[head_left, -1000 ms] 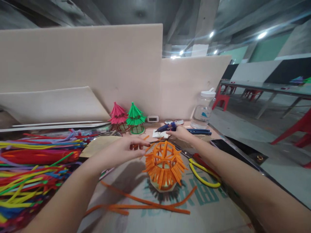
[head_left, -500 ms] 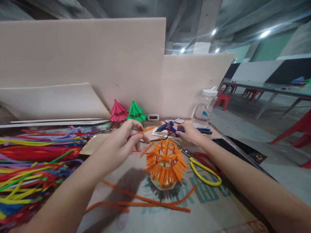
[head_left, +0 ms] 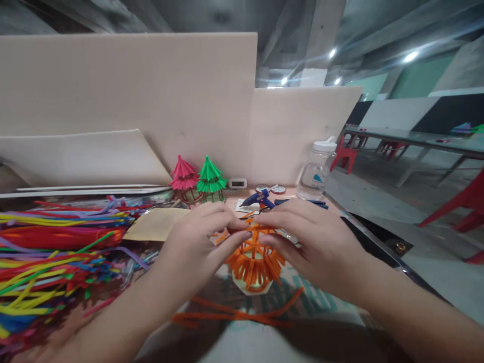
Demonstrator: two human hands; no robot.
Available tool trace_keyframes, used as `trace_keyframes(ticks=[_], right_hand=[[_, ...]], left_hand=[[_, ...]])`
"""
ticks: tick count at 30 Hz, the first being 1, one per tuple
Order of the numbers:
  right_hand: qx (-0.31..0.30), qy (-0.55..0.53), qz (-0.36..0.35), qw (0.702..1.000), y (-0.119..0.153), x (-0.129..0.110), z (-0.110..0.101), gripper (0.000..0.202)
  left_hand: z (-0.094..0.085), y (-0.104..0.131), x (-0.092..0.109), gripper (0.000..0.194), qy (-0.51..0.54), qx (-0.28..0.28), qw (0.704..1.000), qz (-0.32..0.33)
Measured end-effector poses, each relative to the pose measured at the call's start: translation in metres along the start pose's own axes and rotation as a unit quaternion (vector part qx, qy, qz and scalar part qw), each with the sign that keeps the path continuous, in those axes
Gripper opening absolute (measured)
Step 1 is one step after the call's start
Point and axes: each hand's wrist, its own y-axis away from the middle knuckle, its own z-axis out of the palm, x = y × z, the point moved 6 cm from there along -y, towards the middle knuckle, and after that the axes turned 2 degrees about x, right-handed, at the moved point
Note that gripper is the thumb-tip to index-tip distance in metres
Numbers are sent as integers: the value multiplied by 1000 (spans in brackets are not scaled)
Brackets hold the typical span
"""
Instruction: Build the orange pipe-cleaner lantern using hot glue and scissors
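Above an orange pipe-cleaner structure (head_left: pixel 255 269), a short orange pipe cleaner (head_left: pixel 260 228) runs between my fingertips. My left hand (head_left: pixel 204 247) pinches its left end. My right hand (head_left: pixel 310 237) has its thumb and fingers closed at the other end. The structure stands on a pale base (head_left: pixel 251 288); it has a fringed skirt and open struts on top, partly hidden by my fingers. Loose orange pipe cleaners (head_left: pixel 242 315) lie crossed in front of it. A blue glue gun (head_left: pixel 260 198) rests behind my hands. My right hand covers most of the scissors.
On the left lie bundles of coloured pipe cleaners (head_left: pixel 60 252) and a tan sheet (head_left: pixel 155 224). Pink (head_left: pixel 183 174) and green (head_left: pixel 210 176) tree-like models stand at the back, with a small digital clock (head_left: pixel 238 183) and a clear bottle (head_left: pixel 315 171) farther right.
My right hand has come from beside the glue gun to above the orange structure. My left hand has moved right and nearer with the short pipe cleaner, and both hands now meet at it.
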Motion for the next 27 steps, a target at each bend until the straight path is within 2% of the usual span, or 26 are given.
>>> trace_keyframes(ticks=[2, 4, 7, 10, 11, 14, 19, 22, 27], right_hand=[[1, 10, -17, 1000, 1, -5, 4, 15], [16, -4, -6, 1000, 2, -2, 5, 14], [42, -8, 27, 999, 5, 11, 1, 9], [42, -15, 63, 997, 6, 27, 1, 9], [38, -20, 76, 996, 6, 32, 3, 9], [21, -27, 101, 994, 8, 42, 10, 10], [9, -49, 102, 994, 13, 47, 19, 16], [2, -60, 119, 991, 16, 49, 19, 19], [-51, -24, 154, 987, 14, 52, 9, 35]], left_hand=[[3, 1, 3, 12, 10, -9, 1000, 8], [2, 1, 4, 15, 10, -9, 1000, 13], [-2, 0, -9, 16, -12, -42, 999, -25], [3, 1, -37, 57, -9, -137, 985, -106], [7, 3, -46, 64, 3, -171, 977, -127], [26, 7, -63, 57, 60, -239, 957, -151], [52, 8, -62, 41, 135, -260, 947, -129], [56, 5, -56, 33, 153, -254, 949, -109], [57, 5, -51, 29, 168, -246, 949, -105]])
